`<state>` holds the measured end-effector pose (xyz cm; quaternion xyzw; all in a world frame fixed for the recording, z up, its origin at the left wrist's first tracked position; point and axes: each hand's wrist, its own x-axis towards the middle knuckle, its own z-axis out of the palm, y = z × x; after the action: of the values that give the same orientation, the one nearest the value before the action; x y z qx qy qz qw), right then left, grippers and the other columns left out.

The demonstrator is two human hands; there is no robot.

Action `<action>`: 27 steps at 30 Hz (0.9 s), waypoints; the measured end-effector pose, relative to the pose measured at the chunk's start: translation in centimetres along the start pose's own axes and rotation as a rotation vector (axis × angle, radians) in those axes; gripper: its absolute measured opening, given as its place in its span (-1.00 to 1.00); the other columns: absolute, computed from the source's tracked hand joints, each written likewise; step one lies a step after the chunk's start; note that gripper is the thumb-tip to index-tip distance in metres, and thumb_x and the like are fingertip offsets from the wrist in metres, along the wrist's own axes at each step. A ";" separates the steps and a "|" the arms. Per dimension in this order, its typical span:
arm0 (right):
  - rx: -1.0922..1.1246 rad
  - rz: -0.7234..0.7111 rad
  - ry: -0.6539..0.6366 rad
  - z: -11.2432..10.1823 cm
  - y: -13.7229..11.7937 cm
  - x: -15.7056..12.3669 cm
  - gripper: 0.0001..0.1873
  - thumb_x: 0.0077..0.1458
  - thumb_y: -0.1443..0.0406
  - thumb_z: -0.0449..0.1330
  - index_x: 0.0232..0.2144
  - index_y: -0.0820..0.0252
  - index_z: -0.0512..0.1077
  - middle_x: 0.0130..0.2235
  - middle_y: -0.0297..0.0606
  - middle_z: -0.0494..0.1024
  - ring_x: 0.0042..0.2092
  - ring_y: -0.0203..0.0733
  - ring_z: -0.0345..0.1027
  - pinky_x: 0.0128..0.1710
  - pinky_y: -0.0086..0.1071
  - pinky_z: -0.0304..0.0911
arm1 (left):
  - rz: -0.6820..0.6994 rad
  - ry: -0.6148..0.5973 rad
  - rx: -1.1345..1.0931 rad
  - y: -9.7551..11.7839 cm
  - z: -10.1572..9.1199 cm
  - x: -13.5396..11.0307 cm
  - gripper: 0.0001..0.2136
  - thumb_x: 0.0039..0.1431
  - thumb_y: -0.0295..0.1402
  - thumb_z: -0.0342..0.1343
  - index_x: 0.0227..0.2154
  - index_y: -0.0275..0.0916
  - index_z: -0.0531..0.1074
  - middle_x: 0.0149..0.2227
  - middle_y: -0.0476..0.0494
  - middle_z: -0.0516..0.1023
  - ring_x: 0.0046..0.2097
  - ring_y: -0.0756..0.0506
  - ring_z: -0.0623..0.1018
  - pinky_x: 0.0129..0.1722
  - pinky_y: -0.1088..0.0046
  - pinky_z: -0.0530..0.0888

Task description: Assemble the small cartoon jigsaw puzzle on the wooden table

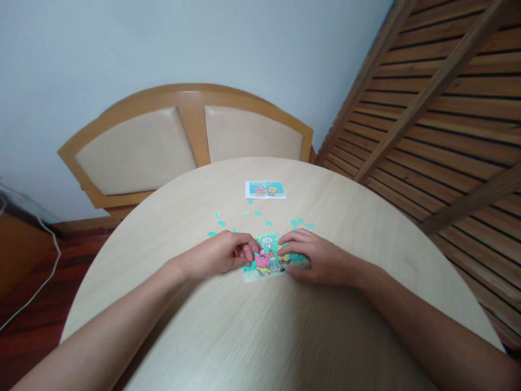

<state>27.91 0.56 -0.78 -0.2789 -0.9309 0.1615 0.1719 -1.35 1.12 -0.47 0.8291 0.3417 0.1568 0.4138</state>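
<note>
A partly joined cartoon jigsaw puzzle (266, 260) lies flat on the round table, with a pink, a pale and a yellow figure on a green ground. My left hand (228, 252) is at its left edge, fingers curled in toward the thumb; whatever they may pinch is hidden. Across the puzzle's right part rests my right hand (315, 255), its fingers stretched out and apart, covering some of the picture. Just beyond both hands lie several loose turquoise puzzle pieces (258, 213).
A small picture card or booklet (266, 189) with similar cartoon figures lies farther back on the pale wooden table (195, 336). Behind the table stands a padded wooden bench back (191, 98) against the wall. A slatted wooden screen (439, 108) leans in at the right.
</note>
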 end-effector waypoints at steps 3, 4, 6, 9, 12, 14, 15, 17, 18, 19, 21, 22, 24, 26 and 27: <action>0.004 0.001 -0.003 0.0 0.0 0.0 -0.73 0.16 0.21 0.29 -0.08 0.13 0.53 0.02 -0.09 0.53 0.04 -0.01 0.40 0.09 -0.12 0.26 | 0.004 0.005 0.029 0.1 0.0 0.0 -0.81 0.23 -0.43 0.15 -0.11 -0.25 0.51 -0.27 -0.09 0.63 -0.31 0.00 0.54 -0.30 0.51 0.44; 0.004 0.003 -0.002 0.1 0.0 0.0 -0.73 0.16 0.21 0.29 -0.08 0.13 0.53 0.02 -0.10 0.53 0.05 -0.02 0.40 0.09 -0.12 0.26 | 0.004 0.002 0.036 0.2 0.1 0.1 -0.82 0.23 -0.43 0.15 -0.11 -0.25 0.51 -0.27 -0.09 0.63 -0.31 -0.01 0.54 -0.30 0.51 0.44; 0.003 0.006 0.001 0.1 0.1 -0.1 -0.73 0.16 0.22 0.29 -0.08 0.13 0.53 0.02 -0.10 0.53 0.05 -0.02 0.40 0.10 -0.13 0.25 | 0.001 -0.005 0.048 0.4 0.1 0.1 -0.82 0.23 -0.43 0.14 -0.11 -0.24 0.52 -0.26 -0.08 0.63 -0.31 -0.01 0.54 -0.30 0.51 0.44; -0.003 0.008 0.001 0.1 0.1 0.0 -0.72 0.15 0.23 0.29 -0.08 0.14 0.53 0.03 -0.10 0.52 0.05 -0.02 0.39 0.10 -0.12 0.25 | -0.002 -0.011 0.079 0.9 0.1 0.2 -0.82 0.23 -0.43 0.14 -0.13 -0.24 0.52 -0.26 -0.08 0.63 -0.31 -0.01 0.54 -0.32 0.51 0.43; 0.000 0.011 -0.005 0.1 0.0 0.0 -0.72 0.15 0.23 0.29 -0.08 0.13 0.53 0.03 -0.10 0.52 0.06 -0.02 0.39 0.11 -0.12 0.25 | 0.018 0.007 0.165 1.2 -0.5 0.0 -0.83 0.25 -0.43 0.12 -0.14 -0.23 0.53 -0.28 -0.06 0.62 -0.33 -0.01 0.53 -0.34 0.50 0.41; 0.005 0.010 -0.007 0.0 0.0 0.0 -0.72 0.15 0.24 0.29 -0.07 0.13 0.53 0.03 -0.10 0.52 0.06 -0.03 0.38 0.11 -0.13 0.24 | 0.012 0.066 0.269 1.2 -1.3 -0.2 -0.84 0.29 -0.41 0.09 -0.15 -0.22 0.53 -0.31 -0.06 0.61 -0.35 -0.02 0.52 -0.33 0.47 0.41; 0.008 0.007 -0.008 0.0 0.0 0.0 -0.72 0.15 0.24 0.29 -0.07 0.14 0.53 0.03 -0.10 0.52 0.06 -0.03 0.38 0.11 -0.12 0.24 | -0.003 0.111 0.322 1.1 -1.8 -0.4 -0.85 0.31 -0.38 0.08 -0.16 -0.22 0.53 -0.31 -0.06 0.61 -0.34 -0.03 0.52 -0.32 0.45 0.42; 0.009 0.003 -0.009 -0.1 0.0 -0.1 -0.72 0.15 0.24 0.29 -0.07 0.14 0.53 0.03 -0.10 0.52 0.06 -0.03 0.38 0.12 -0.12 0.24 | -0.014 0.176 0.410 0.7 -2.6 -0.7 -0.84 0.31 -0.30 0.13 -0.14 -0.21 0.52 -0.22 -0.11 0.61 -0.24 -0.08 0.55 -0.21 0.36 0.47; 0.008 0.002 -0.011 0.0 0.0 -0.1 -0.72 0.15 0.24 0.29 -0.07 0.14 0.53 0.03 -0.10 0.52 0.06 -0.03 0.39 0.11 -0.12 0.25 | 0.005 0.188 0.444 0.5 -2.9 -0.8 -0.80 0.29 -0.25 0.16 -0.09 -0.20 0.50 -0.14 -0.15 0.60 -0.14 -0.13 0.55 -0.10 0.30 0.48; 0.007 0.003 -0.011 0.0 0.0 -0.1 -0.72 0.15 0.23 0.29 -0.07 0.14 0.53 0.03 -0.10 0.52 0.06 -0.03 0.39 0.11 -0.11 0.25 | 0.035 0.179 0.466 0.3 -3.1 -0.8 -0.74 0.28 -0.21 0.19 -0.04 -0.19 0.48 -0.05 -0.18 0.57 -0.03 -0.17 0.54 0.00 0.23 0.47; 0.000 0.008 -0.004 0.0 0.0 -0.1 -0.71 0.15 0.23 0.30 -0.07 0.13 0.53 0.04 -0.09 0.51 0.07 -0.02 0.39 0.12 -0.11 0.25 | 0.101 0.152 0.494 -0.1 -3.1 -0.8 -0.61 0.25 -0.12 0.23 0.05 -0.17 0.42 0.09 -0.24 0.49 0.13 -0.23 0.46 0.15 0.12 0.40; -0.005 0.009 0.002 0.1 0.0 -0.1 -0.71 0.15 0.23 0.30 -0.07 0.13 0.53 0.06 -0.08 0.50 0.08 -0.02 0.39 0.12 -0.11 0.25 | 0.125 0.137 0.504 -0.2 -3.0 -0.8 -0.57 0.24 -0.09 0.23 0.08 -0.17 0.40 0.14 -0.26 0.46 0.19 -0.26 0.43 0.20 0.08 0.37; -0.012 0.006 0.012 0.1 0.1 -0.1 -0.71 0.15 0.23 0.30 -0.06 0.13 0.53 0.09 -0.06 0.48 0.11 0.00 0.38 0.13 -0.10 0.25 | 0.146 0.121 0.532 -0.4 -2.5 -0.7 -0.49 0.20 -0.03 0.25 0.11 -0.17 0.37 0.21 -0.29 0.40 0.25 -0.30 0.37 0.24 0.02 0.32; -0.018 0.001 0.012 0.1 0.1 -0.2 -0.72 0.16 0.22 0.29 -0.06 0.12 0.53 0.09 -0.06 0.49 0.10 0.00 0.38 0.13 -0.10 0.25 | 0.138 0.110 0.565 -0.4 -2.1 -0.5 -0.44 0.18 0.02 0.24 0.13 -0.17 0.35 0.25 -0.32 0.36 0.29 -0.34 0.32 0.26 -0.02 0.29; -0.020 -0.003 0.009 0.1 0.2 -0.2 -0.72 0.16 0.21 0.29 -0.07 0.11 0.53 0.08 -0.07 0.50 0.09 -0.01 0.39 0.12 -0.10 0.26 | 0.132 0.106 0.581 -0.4 -2.0 -0.5 -0.41 0.17 0.04 0.24 0.15 -0.18 0.34 0.26 -0.34 0.35 0.31 -0.35 0.31 0.27 -0.03 0.28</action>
<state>28.06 0.58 -0.95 -0.2802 -0.9320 0.1506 0.1736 -2.94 2.07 0.42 0.9239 0.3386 0.1219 0.1299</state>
